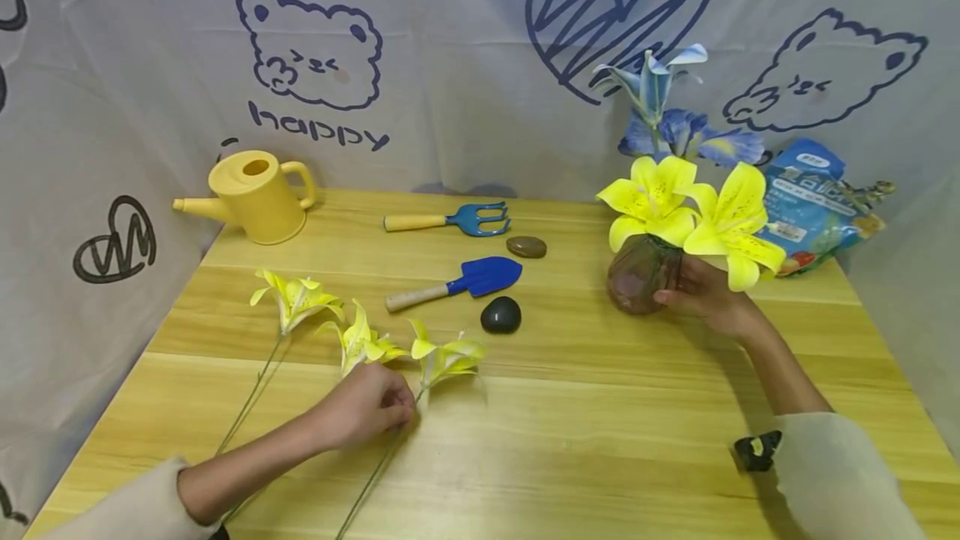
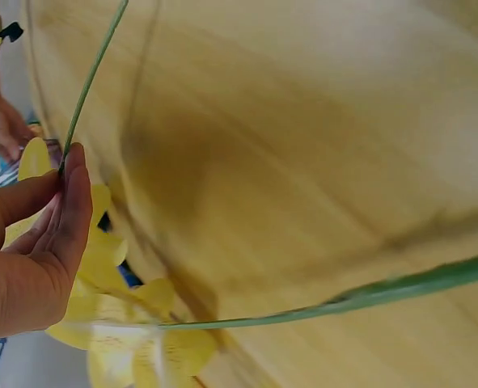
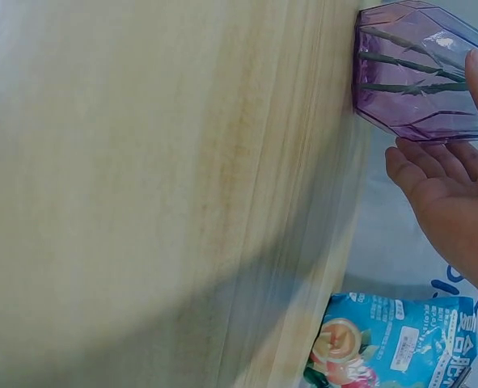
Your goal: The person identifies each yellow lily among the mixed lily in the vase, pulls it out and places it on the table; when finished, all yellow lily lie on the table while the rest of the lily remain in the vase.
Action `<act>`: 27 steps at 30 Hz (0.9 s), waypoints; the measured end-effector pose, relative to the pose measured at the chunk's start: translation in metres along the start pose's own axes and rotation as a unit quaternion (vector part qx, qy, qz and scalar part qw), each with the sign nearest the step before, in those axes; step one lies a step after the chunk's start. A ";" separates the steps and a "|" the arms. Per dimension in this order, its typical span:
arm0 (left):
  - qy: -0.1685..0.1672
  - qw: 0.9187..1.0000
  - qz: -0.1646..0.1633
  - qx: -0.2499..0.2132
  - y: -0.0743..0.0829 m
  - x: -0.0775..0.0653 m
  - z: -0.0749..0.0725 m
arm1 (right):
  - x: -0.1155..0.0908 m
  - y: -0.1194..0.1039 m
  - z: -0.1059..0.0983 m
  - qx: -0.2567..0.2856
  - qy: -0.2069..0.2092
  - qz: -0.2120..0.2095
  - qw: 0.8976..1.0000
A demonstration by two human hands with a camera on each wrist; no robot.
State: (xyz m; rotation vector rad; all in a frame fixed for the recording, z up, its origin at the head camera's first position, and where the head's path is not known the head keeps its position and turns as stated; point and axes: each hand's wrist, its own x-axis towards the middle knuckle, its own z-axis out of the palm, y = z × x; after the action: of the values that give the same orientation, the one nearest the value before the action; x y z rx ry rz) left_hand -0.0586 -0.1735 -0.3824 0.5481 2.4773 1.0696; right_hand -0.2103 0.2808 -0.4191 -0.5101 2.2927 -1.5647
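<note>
My left hand (image 1: 363,407) pinches the green stem (image 2: 93,85) of an artificial yellow lily (image 1: 447,359) between thumb and fingertips, just below the bloom. Two more yellow lilies are beside it; one bloom (image 1: 296,300) lies to the left, the other (image 1: 363,342) is partly hidden behind the hand. Across the table, my right hand (image 1: 708,294) holds a purplish clear faceted vase (image 1: 632,277), thumb on the near side and fingers behind. Several stems show inside the vase (image 3: 408,77). Out of its top rise yellow lilies (image 1: 656,198) and blue flowers (image 1: 675,127).
A yellow watering can (image 1: 258,198) stands at the back left. Mid-table lie a small hand fork (image 1: 472,219), a blue trowel (image 1: 483,276), a brown stone (image 1: 527,247) and a black stone (image 1: 501,315). A blue printed bag (image 1: 806,207) leans behind the vase at right.
</note>
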 end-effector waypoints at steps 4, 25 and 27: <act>-0.009 1.000 -0.012 -0.008 -0.009 -0.003 0.003 | -0.001 -0.002 0.001 0.014 0.005 0.015 1.000; -0.011 0.999 -0.004 0.043 0.031 -0.004 -0.039 | 0.001 0.000 0.000 -0.003 0.003 -0.025 1.000; -0.001 0.999 0.015 0.035 0.048 0.007 -0.052 | 0.001 -0.002 0.000 -0.004 0.005 -0.021 1.000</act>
State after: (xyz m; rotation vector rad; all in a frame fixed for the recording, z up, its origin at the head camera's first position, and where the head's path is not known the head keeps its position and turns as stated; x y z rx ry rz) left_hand -0.0800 -0.1707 -0.3145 0.6103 2.5192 0.9961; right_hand -0.2107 0.2795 -0.4179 -0.5586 2.3106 -1.5817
